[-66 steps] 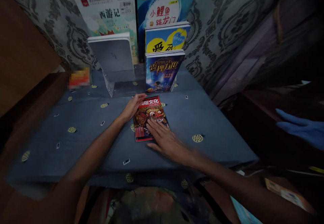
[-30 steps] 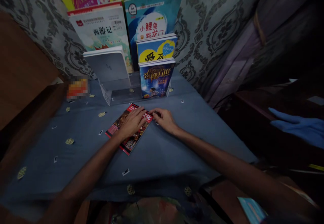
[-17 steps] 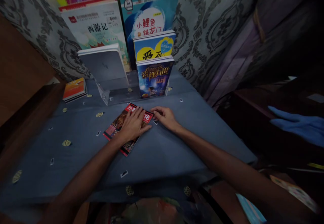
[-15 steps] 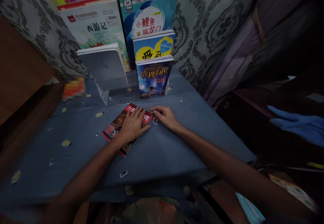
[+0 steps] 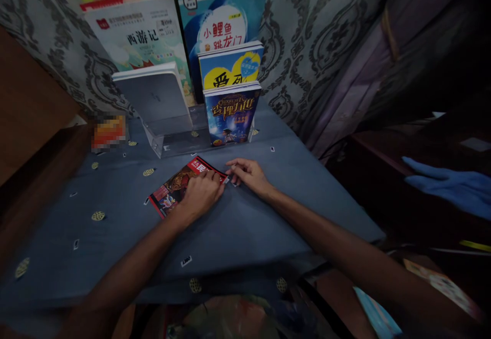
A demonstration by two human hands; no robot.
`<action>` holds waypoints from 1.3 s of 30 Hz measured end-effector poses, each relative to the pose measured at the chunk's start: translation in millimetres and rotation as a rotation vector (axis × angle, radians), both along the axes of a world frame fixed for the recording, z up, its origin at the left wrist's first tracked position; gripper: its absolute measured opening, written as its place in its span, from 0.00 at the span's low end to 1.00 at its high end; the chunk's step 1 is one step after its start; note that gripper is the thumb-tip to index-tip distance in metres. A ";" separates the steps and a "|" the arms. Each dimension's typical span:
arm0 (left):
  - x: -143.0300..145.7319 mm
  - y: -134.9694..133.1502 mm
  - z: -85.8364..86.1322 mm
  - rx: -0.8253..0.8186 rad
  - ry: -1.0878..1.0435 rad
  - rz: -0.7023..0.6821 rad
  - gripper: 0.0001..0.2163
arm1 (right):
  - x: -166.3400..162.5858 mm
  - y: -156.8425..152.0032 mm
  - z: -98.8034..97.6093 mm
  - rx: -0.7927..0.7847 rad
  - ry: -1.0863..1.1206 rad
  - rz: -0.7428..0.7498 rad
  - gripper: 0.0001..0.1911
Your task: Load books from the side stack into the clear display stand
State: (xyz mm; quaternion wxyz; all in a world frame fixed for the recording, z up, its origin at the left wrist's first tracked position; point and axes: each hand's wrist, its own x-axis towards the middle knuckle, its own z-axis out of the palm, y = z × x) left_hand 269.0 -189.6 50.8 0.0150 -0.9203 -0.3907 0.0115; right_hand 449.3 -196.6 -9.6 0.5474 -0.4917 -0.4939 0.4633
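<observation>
A red magazine (image 5: 174,188) lies on the blue cloth of the table (image 5: 268,216), turned slantwise. My left hand (image 5: 201,193) grips its near right edge, fingers curled over the cover. My right hand (image 5: 247,174) rests on the cloth beside the magazine's far right corner, fingers bent, fingertips touching that corner. Behind them stands a clear display rack (image 5: 172,142) with a dark blue book (image 5: 230,114) in its front right slot and a grey book (image 5: 153,93) at its left.
More books stand against the patterned wall behind the rack: a yellow-and-blue one (image 5: 230,65), a white one (image 5: 134,32), a teal one (image 5: 220,17). A small orange book (image 5: 109,132) lies at back left. Another person's blue-gloved hand (image 5: 448,185) reaches in at right.
The magazine has turned from straight to slanted and slid leftward. My left hand went from flat on its cover to gripping its right edge. My right hand left the cover for the far corner.
</observation>
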 end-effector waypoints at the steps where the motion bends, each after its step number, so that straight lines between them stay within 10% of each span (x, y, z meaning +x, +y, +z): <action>1: 0.0 -0.1 0.2 -0.003 -0.007 -0.002 0.14 | -0.4 -0.8 0.7 0.005 0.001 -0.004 0.16; 19: -3.9 0.7 -3.9 0.013 -0.069 -0.011 0.16 | -4.6 -12.0 13.7 0.133 -0.079 -0.038 0.18; 27: -8.7 2.8 -9.1 0.013 -0.082 -0.037 0.14 | -7.1 -20.7 13.2 0.282 -0.683 0.044 0.16; 39: -22.2 32.1 -33.2 0.088 -0.176 -0.014 0.22 | -2.4 13.5 3.9 0.448 -0.997 0.158 0.19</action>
